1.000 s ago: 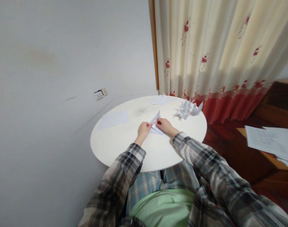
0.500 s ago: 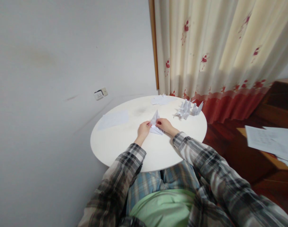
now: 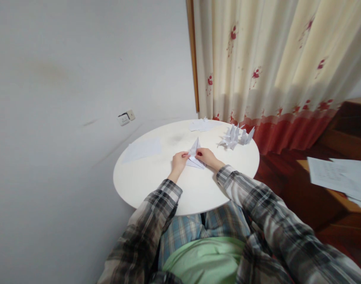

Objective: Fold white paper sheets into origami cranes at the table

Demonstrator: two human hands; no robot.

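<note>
A white sheet of folded paper (image 3: 195,161) lies on the round white table (image 3: 150,177), with a pointed flap rising at its far end. On its left edge my left hand (image 3: 179,161) is closed, thumb and fingers pinching the paper. My right hand (image 3: 208,156) grips the opposite side the same way, fingers curled. Parts of the paper are hidden under my fingertips. To the right of my hands stands a cluster of folded paper cranes (image 3: 232,138).
Flat white paper (image 3: 143,149) lies at the table's left, and more paper sheets (image 3: 202,125) rest at the far edge. A wall with a socket (image 3: 124,119) borders the left. Behind hangs a floral curtain (image 3: 257,59). Printed sheets (image 3: 337,173) sit on wooden furniture at right.
My left hand has shifted very slightly, and the paper's raised tip leans a touch further right. My right hand stays almost where it was.
</note>
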